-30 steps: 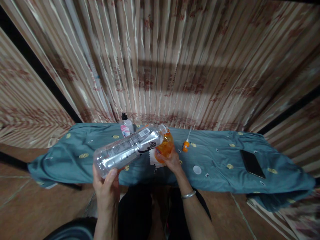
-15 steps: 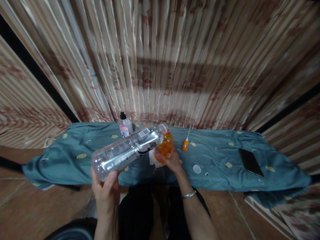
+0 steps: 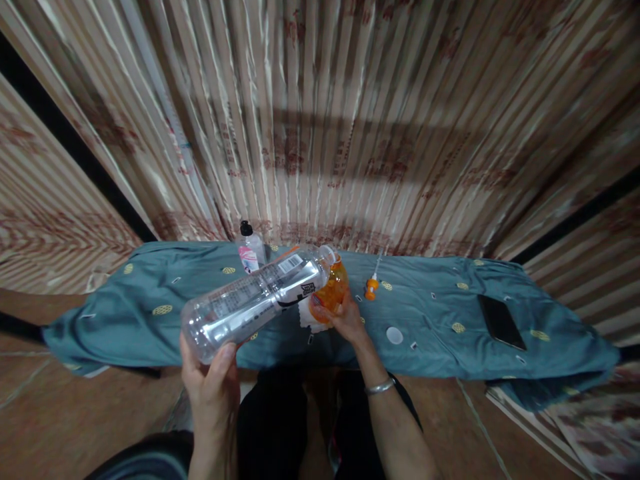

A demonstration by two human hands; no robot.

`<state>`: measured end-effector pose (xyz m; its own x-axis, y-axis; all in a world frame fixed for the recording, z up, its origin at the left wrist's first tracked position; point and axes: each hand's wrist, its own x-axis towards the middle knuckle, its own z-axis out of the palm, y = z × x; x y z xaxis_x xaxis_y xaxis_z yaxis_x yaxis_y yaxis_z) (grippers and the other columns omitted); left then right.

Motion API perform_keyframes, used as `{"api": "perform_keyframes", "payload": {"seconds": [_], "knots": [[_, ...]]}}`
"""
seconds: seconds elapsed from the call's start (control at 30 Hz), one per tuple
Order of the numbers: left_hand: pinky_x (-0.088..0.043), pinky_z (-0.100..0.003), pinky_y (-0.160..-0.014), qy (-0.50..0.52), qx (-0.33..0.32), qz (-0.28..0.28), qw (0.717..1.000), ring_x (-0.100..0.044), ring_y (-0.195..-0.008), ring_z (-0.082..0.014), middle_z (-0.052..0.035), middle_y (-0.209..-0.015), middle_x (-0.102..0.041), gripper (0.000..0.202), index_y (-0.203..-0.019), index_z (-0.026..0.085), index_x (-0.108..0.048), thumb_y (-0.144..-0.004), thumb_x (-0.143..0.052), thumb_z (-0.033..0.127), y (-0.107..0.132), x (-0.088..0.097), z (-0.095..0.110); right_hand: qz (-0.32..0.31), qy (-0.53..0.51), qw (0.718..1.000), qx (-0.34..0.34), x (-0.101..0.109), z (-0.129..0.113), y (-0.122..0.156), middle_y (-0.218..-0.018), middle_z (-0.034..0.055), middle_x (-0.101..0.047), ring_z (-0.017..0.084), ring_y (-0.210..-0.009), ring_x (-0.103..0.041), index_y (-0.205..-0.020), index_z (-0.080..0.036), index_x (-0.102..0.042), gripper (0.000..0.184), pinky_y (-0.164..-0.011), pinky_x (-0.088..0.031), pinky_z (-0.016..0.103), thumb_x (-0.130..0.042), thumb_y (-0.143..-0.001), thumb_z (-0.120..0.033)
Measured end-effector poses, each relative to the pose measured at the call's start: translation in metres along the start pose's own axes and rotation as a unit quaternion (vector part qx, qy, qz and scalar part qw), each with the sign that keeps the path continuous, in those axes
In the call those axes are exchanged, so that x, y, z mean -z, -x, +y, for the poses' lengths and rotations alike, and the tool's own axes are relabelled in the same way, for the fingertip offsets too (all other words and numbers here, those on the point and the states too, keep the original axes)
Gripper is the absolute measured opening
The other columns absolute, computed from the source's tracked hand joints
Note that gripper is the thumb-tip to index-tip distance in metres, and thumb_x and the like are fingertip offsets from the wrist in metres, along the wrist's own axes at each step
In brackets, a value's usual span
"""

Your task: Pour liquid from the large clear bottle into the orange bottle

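My left hand [image 3: 210, 383] grips the base of a large clear plastic bottle [image 3: 255, 300]. The bottle is tipped nearly flat, its open mouth at the top of a small orange bottle [image 3: 330, 292]. My right hand [image 3: 345, 320] is wrapped round that orange bottle and holds it over a white cloth [image 3: 305, 317] on the teal patterned cloth [image 3: 430, 313] that covers the table. A silver bangle sits on my right wrist. An orange cap or nozzle [image 3: 371, 289] and a white round lid [image 3: 394, 335] lie to the right of my right hand.
A small clear bottle with a black cap and pink label [image 3: 249, 251] stands at the back. A black phone [image 3: 500, 321] lies at the right. Striped curtains [image 3: 320, 120] hang behind the table. Brown tiled floor [image 3: 75, 420] lies below.
The clear bottle's base has risen slightly in my left hand. Both hands and the orange bottle otherwise stay put.
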<state>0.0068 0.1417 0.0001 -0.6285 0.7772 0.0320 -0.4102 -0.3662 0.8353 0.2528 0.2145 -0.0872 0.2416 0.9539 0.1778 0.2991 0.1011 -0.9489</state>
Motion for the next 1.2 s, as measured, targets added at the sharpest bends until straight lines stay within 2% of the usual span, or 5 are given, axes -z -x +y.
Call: {"api": "perform_keyframes", "payload": {"seconds": [0.17, 0.33, 0.43, 0.63, 1.2], "knots": [[-0.063, -0.036, -0.088, -0.025, -0.001, 0.003, 1.0, -0.069, -0.099, -0.0228, -0.0078, -0.118, -0.077, 0.08, -0.12, 0.022, -0.078, -0.045, -0.104, 0.034, 0.001, -0.002, 0.002, 0.005, 0.005, 1.0, 0.016, -0.002, 0.003, 0.0, -0.127, 0.0143, -0.086, 0.038, -0.122, -0.082, -0.134, -0.025, -0.064, 0.071, -0.109, -0.066, 0.058, -0.092, -0.075, -0.053], [-0.057, -0.057, -0.109, -0.047, -0.01, -0.008, 0.999, -0.069, -0.109, -0.0305, -0.008, -0.119, -0.075, 0.078, -0.118, 0.024, -0.077, -0.046, -0.104, 0.038, 0.002, -0.005, 0.004, 0.002, 0.017, 1.0, 0.001, -0.003, 0.004, 0.001, -0.129, 0.0167, -0.084, 0.041, -0.125, -0.081, -0.139, -0.023, -0.063, 0.077, -0.109, -0.065, 0.059, -0.091, -0.074, -0.053], [-0.052, -0.065, -0.116, -0.057, -0.016, -0.008, 0.998, -0.069, -0.11, -0.0335, -0.0083, -0.116, -0.073, 0.077, -0.117, 0.023, -0.077, -0.047, -0.103, 0.04, 0.001, -0.004, 0.004, 0.0, 0.018, 1.0, 0.0, -0.002, 0.003, 0.001, -0.128, 0.0179, -0.084, 0.043, -0.126, -0.08, -0.138, -0.021, -0.064, 0.076, -0.111, -0.064, 0.062, -0.091, -0.074, -0.052], [-0.056, -0.064, -0.11, -0.076, -0.032, -0.025, 0.996, -0.071, -0.113, -0.0366, -0.0102, -0.116, -0.074, 0.075, -0.123, 0.021, -0.076, -0.055, -0.101, 0.043, 0.001, 0.001, 0.001, 0.008, 0.008, 1.0, -0.002, -0.003, 0.004, 0.001, -0.128, 0.0149, -0.084, 0.041, -0.124, -0.081, -0.135, -0.025, -0.064, 0.073, -0.112, -0.064, 0.061, -0.092, -0.072, -0.051], [-0.056, -0.066, -0.113, -0.071, -0.017, -0.021, 0.997, -0.07, -0.124, -0.0397, -0.0133, -0.134, -0.073, 0.094, -0.141, 0.024, -0.07, -0.055, -0.103, 0.042, 0.0, 0.007, -0.003, -0.001, 0.005, 1.0, -0.007, -0.002, -0.002, 0.002, -0.127, 0.0124, -0.085, 0.04, -0.125, -0.081, -0.136, -0.026, -0.066, 0.072, -0.112, -0.065, 0.061, -0.092, -0.074, -0.048]]}}
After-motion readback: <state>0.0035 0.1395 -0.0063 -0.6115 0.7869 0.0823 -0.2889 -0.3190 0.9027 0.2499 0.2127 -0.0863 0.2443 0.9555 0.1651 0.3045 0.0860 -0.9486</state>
